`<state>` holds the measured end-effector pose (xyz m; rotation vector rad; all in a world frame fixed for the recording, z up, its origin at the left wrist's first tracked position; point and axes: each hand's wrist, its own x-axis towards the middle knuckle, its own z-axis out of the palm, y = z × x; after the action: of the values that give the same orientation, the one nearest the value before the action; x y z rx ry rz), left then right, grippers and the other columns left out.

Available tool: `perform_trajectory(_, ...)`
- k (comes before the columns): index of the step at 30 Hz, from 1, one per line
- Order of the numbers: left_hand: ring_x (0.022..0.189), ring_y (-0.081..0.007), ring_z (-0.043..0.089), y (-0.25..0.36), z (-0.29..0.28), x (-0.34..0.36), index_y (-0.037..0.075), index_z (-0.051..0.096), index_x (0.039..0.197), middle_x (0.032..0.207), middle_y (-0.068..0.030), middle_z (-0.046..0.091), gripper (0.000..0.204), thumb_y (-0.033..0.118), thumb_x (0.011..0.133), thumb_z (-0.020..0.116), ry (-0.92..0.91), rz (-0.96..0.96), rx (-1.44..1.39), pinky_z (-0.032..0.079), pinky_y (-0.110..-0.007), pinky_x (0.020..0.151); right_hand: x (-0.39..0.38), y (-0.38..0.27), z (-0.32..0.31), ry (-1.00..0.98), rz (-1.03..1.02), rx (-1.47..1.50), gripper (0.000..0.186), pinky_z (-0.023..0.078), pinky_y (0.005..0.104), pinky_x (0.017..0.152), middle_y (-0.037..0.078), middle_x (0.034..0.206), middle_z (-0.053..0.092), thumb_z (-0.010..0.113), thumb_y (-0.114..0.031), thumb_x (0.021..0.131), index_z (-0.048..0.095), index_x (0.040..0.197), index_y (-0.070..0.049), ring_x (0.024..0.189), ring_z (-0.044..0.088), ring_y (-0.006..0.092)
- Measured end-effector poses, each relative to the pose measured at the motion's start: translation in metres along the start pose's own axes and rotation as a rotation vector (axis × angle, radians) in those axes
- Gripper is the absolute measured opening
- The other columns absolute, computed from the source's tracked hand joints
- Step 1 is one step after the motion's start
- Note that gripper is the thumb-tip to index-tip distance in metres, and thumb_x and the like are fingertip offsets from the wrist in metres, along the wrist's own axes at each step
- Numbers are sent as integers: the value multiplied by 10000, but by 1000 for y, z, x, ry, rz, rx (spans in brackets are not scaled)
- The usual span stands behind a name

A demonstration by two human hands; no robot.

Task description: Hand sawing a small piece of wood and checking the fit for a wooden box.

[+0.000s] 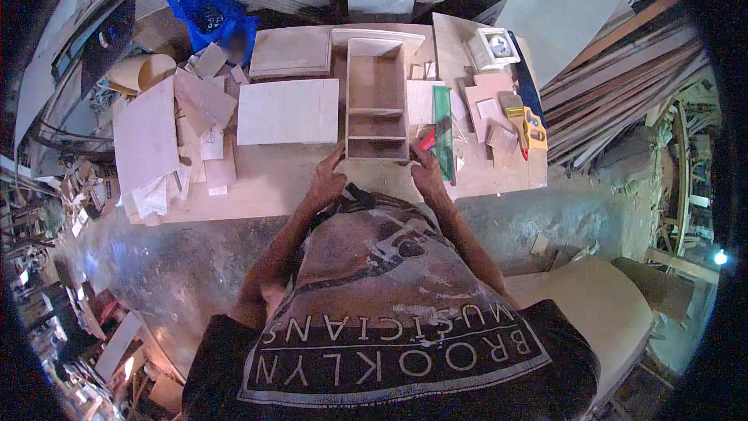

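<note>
An open wooden box (375, 74) with two dividers near its lower end lies on the workbench (280, 171), pointing away from me. My left hand (331, 175) holds its near left corner, index finger extended along it and other fingers curled. At the near right corner, my right hand (428, 171) grips similarly. Left of the box are a pale board (287, 109) and a framed panel (290, 47). To the right lie a green transparent strip (442, 101) and a red tool (432, 136), whose type is unclear.
Wood offcuts (144, 129) cover the bench's left end; a blue bag (210, 12) sits behind. At right are a paintbrush (514, 113), yellow handled object (534, 129) and white box (491, 51). Stacked strips (600, 125) surround the bench; a curved panel (592, 304) stands lower right.
</note>
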<state>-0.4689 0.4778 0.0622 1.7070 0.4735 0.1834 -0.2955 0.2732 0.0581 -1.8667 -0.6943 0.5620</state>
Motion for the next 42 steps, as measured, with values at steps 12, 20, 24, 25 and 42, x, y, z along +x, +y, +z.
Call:
perform_trajectory(12, 1204, -346, 523, -3, -2, 0, 45, 375, 1413, 1290, -240, 529, 686, -25, 738, 479, 19, -13, 88, 423, -388, 1001, 8, 0, -18, -7, 69, -23, 444, 491, 371, 862, 190, 1051, 643, 504, 43, 723, 583, 1157, -4, 945, 634, 305)
perform_trajectory(20, 1066, -358, 592, -31, -51, -23, -3, 599, 1123, 1116, -215, 626, 326, 106, 820, 549, -13, -117, 424, 473, -417, 916, 79, -67, -48, 256, -354, -493, 302, 509, 351, 782, 175, 989, 655, 622, -46, 793, 632, 1094, -25, 879, 649, 282)
perform_trajectory(24, 943, -386, 621, -23, -64, -42, -18, 663, 915, 960, -215, 665, 270, 216, 859, 541, -93, -160, 604, 496, -450, 838, 97, -64, -55, 308, -263, -345, 267, 507, 339, 770, 157, 982, 658, 616, -31, 805, 636, 1068, 4, 840, 643, 250)
perform_trajectory(25, 943, -386, 621, -21, -65, -47, -18, 663, 915, 960, -215, 665, 270, 216, 859, 541, -95, -162, 609, 496, -450, 838, 96, -61, -58, 310, -261, -340, 267, 507, 339, 770, 157, 982, 658, 616, -31, 805, 636, 1068, 4, 840, 643, 250)
perform_trajectory(42, 692, -389, 649, -101, -5, -103, -12, 667, 732, 705, -226, 633, 461, 431, 827, 579, -414, -272, 976, 512, -475, 677, -65, 61, -64, -564, 109, 24, 235, 504, 320, 673, 98, 805, 665, 572, -160, 883, 655, 1023, 9, 734, 610, 156)
